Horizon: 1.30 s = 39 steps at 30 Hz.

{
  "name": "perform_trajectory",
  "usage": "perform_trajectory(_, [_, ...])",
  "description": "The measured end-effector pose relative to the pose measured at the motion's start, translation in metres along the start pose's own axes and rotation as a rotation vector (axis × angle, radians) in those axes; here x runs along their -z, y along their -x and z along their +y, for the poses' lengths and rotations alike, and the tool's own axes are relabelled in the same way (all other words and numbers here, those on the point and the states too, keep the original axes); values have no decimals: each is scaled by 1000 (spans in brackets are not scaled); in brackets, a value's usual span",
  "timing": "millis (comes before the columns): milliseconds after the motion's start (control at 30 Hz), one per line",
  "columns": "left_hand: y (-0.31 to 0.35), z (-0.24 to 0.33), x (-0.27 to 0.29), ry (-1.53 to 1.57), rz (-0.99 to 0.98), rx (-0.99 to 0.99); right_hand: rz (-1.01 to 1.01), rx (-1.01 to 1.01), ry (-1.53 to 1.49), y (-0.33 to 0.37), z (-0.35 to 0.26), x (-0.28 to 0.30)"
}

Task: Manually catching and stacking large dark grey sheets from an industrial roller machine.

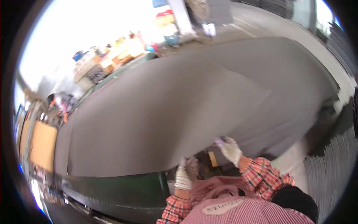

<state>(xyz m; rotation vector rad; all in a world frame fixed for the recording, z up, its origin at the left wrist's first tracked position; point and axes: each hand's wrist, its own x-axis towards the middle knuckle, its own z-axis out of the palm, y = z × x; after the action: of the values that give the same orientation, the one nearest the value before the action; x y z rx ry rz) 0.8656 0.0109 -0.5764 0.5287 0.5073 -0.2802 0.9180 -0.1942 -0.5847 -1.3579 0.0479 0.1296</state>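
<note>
A large grey sheet (141, 112) spreads over a long table, its near edge lifted in front of me. My left hand (182, 178), in a whitish knit glove, is closed on that edge, thumb side up. Farther right, my right hand (230, 150), gloved too, is closed at the same edge. Something purple shows at its fingertips; I cannot tell whether it is part of the glove or a separate thing. A second grey layer (294, 74) lies beneath and to the right. Below the raised edge, a dark gap shows between my hands.
The table's dark green side (115, 196) runs along the near left. Boxes and odds and ends (112, 59) crowd its far side. A tan board (43, 145) stands at the left end. Stacked dark sheets (332, 175) lie at the right, beside pale floor.
</note>
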Motion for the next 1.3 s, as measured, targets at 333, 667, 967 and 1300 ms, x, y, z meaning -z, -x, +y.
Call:
perform_trajectory(333, [-7,95,64,59,231,-190,-18,108,1457,-17,89,67])
perform_trajectory(667, [26,181,141,54,393,-449,-250,174,1614,-60,78,22])
perform_trajectory(967, [29,250,217,-205,733,-512,469,522,1234,-116,-87,94])
perform_trajectory(1300, [21,72,46,-1108,125,-757,230,42,942,1,41,45])
